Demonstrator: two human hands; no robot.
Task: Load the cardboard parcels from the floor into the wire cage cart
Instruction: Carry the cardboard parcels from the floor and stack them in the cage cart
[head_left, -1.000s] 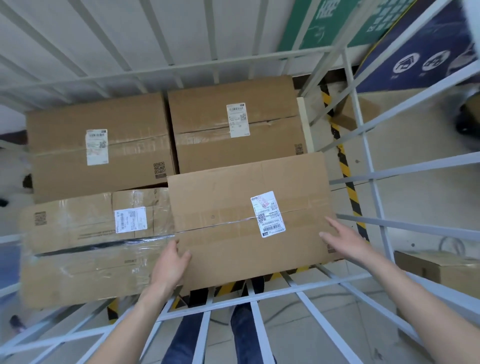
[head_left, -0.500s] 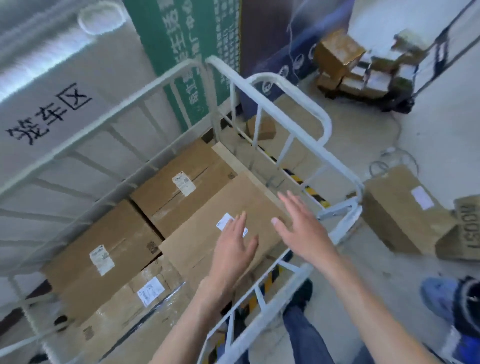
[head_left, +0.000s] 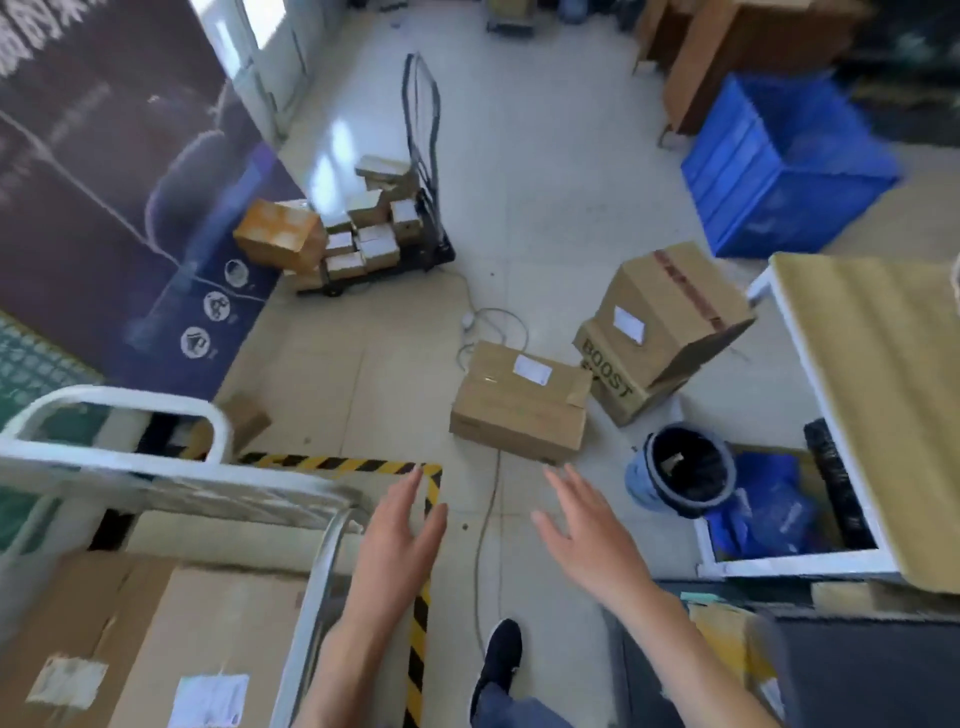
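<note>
on the floor ahead, cardboard parcel (head_left: 519, 402), bin (head_left: 680, 470) beside, hands (head_left: 400, 540) empty

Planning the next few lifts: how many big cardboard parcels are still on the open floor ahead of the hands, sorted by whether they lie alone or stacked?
Lying alone: 1, the flat parcel
Stacked: 2, the taped parcel tilted on the BOOST parcel
Total: 3

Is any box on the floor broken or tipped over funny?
Yes. The big box with red tape sits tilted on the BOOST box, and a side flap hangs open. The nearer parcel lies flat and shut. Both hands are empty.
</note>
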